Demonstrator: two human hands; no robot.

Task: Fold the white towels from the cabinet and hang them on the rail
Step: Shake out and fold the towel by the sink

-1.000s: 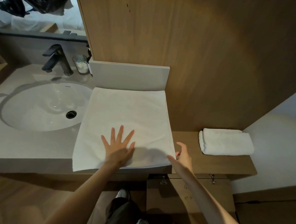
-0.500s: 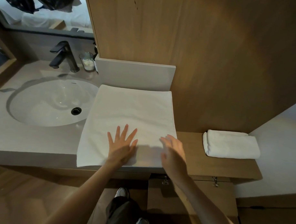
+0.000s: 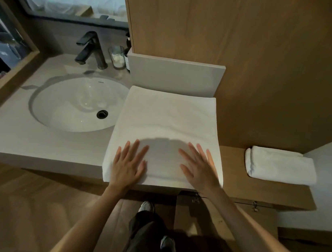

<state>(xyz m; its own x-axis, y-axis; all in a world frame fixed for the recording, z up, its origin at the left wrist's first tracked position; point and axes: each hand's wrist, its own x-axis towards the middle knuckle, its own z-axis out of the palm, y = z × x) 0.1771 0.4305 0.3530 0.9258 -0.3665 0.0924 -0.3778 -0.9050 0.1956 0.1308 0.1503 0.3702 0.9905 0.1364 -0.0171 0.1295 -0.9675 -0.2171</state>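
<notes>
— Since the stone counter (image 3: 47, 146) fills the left and centre of the frame, where on it does the task's thing lie?

— On its right end, at centre frame. The white towel (image 3: 167, 118) is spread flat as a broad folded rectangle. Its far edge is against the grey upstand (image 3: 174, 77) and its near edge reaches the counter's front lip.

— Is that the only one?

— No. A second towel (image 3: 278, 165), folded small, rests on the wooden ledge (image 3: 233, 173) at the right of the frame, well apart from the first.

— And the person's hands?

— Both are released and grasp nothing. The left hand (image 3: 129, 166) and the right hand (image 3: 199, 168) lie palm down on the near part of the big towel, with fingers straight and spread, pressing it flat.

— How would it handle?

— Most likely as soft, limp terry. It should be light, thick where layered and without stiffness, so it would sag wherever nothing supports it. It is not fragile, and the pile gives fingers purchase, though the layers may creep over one another on smooth stone.

— So where should the person take hold?

— Probably at the two near corners, low in the centre of the frame. Each hand should pinch through every layer so the fold travels as one. No rail shows in this view.
</notes>
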